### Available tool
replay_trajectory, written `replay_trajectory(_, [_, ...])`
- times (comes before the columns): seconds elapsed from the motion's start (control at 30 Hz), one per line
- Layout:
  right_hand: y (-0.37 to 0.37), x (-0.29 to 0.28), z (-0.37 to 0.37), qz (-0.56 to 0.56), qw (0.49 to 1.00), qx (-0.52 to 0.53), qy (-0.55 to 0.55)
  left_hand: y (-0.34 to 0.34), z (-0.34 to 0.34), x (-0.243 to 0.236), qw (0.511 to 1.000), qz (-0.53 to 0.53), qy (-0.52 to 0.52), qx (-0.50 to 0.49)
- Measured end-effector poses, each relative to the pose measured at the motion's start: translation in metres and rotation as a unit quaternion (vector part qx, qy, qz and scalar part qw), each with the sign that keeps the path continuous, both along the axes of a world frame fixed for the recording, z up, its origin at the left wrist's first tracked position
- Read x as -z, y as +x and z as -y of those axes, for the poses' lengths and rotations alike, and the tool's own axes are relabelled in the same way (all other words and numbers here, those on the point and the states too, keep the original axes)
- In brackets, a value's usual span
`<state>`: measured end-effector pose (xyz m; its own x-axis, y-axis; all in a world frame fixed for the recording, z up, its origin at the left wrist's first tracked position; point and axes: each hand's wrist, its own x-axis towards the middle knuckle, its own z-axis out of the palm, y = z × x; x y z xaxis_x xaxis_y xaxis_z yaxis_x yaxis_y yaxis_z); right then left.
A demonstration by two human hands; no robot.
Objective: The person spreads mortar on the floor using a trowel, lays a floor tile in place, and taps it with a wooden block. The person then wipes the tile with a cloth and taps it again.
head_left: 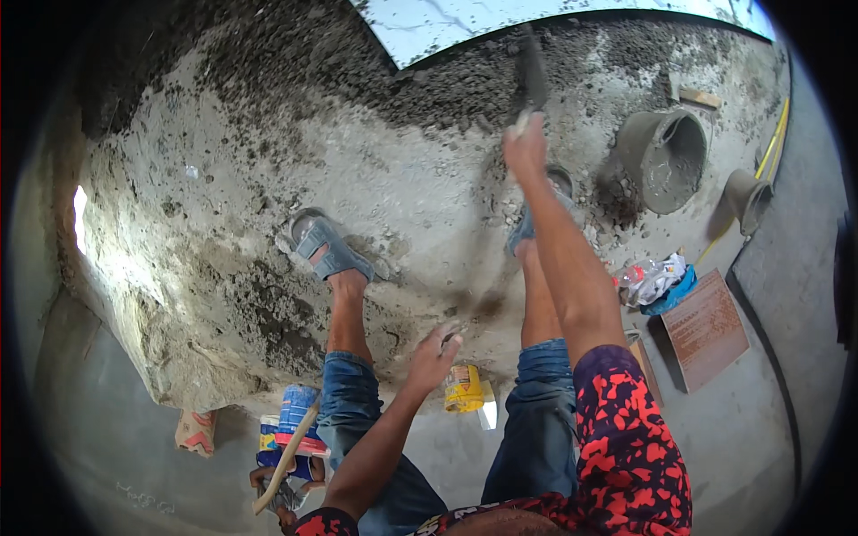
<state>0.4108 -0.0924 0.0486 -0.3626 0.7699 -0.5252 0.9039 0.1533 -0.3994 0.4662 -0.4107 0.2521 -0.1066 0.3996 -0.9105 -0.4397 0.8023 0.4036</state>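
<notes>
My right hand [525, 147] is stretched forward and closed around the handle of a dark trowel [534, 76], whose blade lies on the wet grey mortar [447, 89] at the edge of a white tile [465, 22]. My left hand [434, 357] hangs free near my knee with its fingers spread and nothing in it. I stand on the mortar bed in grey sandals, the left foot [326, 250] ahead on the dry sand-cement mix [223, 205].
Two grey mortar buckets [666, 156] [746, 196] lie on their sides at the right. A brown tile [706, 326], crumpled bags [652, 279], a yellow packet [463, 389], a blue-red container [295, 420] and a wooden stick [286, 460] lie on the concrete floor around me.
</notes>
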Motion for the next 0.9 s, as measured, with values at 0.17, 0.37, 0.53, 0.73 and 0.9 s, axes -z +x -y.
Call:
replay_trajectory(0.17, [-0.014, 0.0, 0.121, -0.088, 0.995, -0.031, -0.027, -0.01, -0.001, -0.004, 0.999, 0.035, -0.012, -0.038])
replay_trajectory(0.37, [-0.004, -0.03, 0.139, -0.06, 0.995, -0.032, -0.068, -0.011, 0.004, -0.008, 0.996, 0.062, 0.011, -0.071])
replay_trajectory(0.53, [-0.023, -0.022, 0.17, -0.053, 0.981, 0.142, -0.119, -0.016, -0.001, -0.019, 0.998, 0.029, 0.031, 0.053])
replay_trajectory(0.73, [-0.117, -0.027, 0.249, -0.118, 0.975, 0.055, -0.18, -0.015, 0.012, -0.011, 0.993, 0.042, 0.101, 0.052])
replay_trajectory(0.9, [-0.08, -0.009, 0.24, -0.132, 0.957, 0.206, -0.158, -0.02, 0.004, -0.01, 0.991, 0.024, 0.125, 0.044])
